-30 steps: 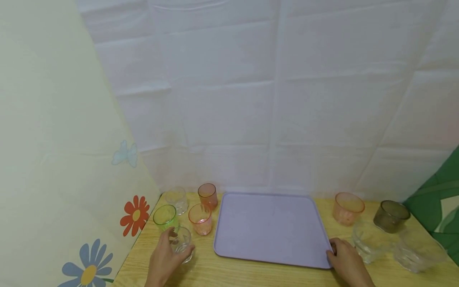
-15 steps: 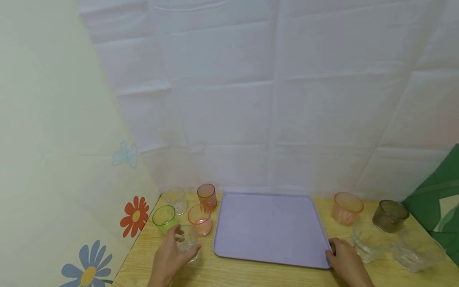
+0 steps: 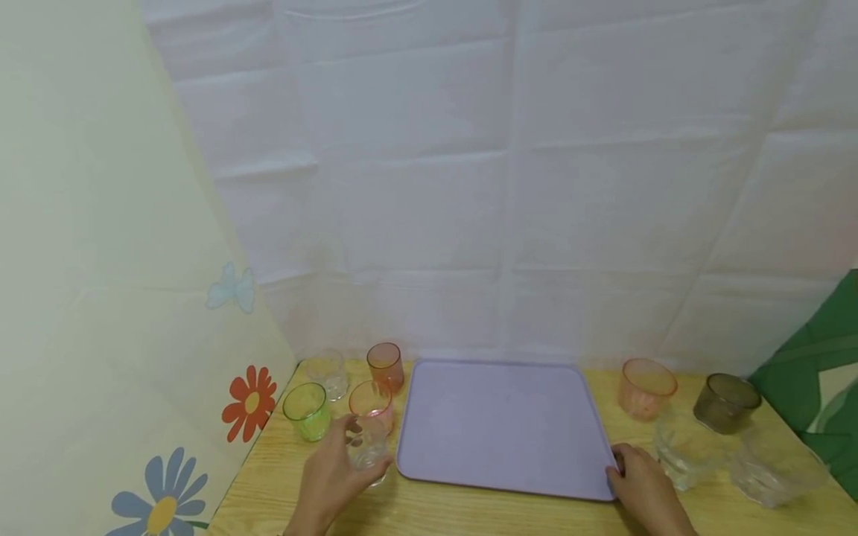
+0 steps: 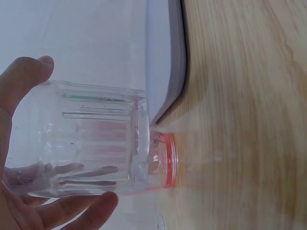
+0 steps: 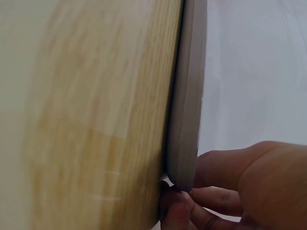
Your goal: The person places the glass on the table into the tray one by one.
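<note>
We grip an upright clear glass in our left hand, lower left of the head view, just left of the purple tray. Our right hand pinches the tray's lower-right corner.

the head view looks forward and down from the near side, taking in the whole lilac rectangular tray. turned sideways, the left wrist view looks low over the yellow wood-grain table from close to a transparent ribbed cup. the right wrist view, also sideways, faces the tray's near edge closely. all three share tray and table.
</note>
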The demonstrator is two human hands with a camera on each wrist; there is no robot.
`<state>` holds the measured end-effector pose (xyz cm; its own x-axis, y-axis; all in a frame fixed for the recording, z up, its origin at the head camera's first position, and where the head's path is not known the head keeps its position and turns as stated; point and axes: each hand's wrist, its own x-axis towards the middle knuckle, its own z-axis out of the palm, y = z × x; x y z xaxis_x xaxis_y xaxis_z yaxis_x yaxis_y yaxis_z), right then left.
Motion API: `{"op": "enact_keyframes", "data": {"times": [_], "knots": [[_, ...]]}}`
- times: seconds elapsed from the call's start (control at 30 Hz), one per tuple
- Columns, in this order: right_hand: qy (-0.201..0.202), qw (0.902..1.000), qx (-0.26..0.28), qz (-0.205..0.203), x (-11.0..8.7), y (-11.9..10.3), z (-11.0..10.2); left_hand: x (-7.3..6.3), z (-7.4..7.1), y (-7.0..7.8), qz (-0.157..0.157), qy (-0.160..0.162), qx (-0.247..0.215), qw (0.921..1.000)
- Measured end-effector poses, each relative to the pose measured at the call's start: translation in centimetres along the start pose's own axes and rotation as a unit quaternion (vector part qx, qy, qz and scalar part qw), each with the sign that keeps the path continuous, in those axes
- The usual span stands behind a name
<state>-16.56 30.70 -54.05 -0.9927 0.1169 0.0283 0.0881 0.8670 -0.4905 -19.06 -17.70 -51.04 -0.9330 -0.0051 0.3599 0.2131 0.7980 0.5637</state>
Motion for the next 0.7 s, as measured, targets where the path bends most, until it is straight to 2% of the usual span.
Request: {"op": "enact_keyframes", "data": {"times": [0.37,0.7], "knots": [[0.009,0.9999,0.001,-0.007,0.1,0.1,0.1,0.3,1.3,1.6,0.061,-0.005,-0.006,0.9981],[0.006,0.9999,0.006,-0.011,0.1,0.2,0.1,0.6,2.2,2.4,0.081,-0.005,-0.009,0.9966]]}}
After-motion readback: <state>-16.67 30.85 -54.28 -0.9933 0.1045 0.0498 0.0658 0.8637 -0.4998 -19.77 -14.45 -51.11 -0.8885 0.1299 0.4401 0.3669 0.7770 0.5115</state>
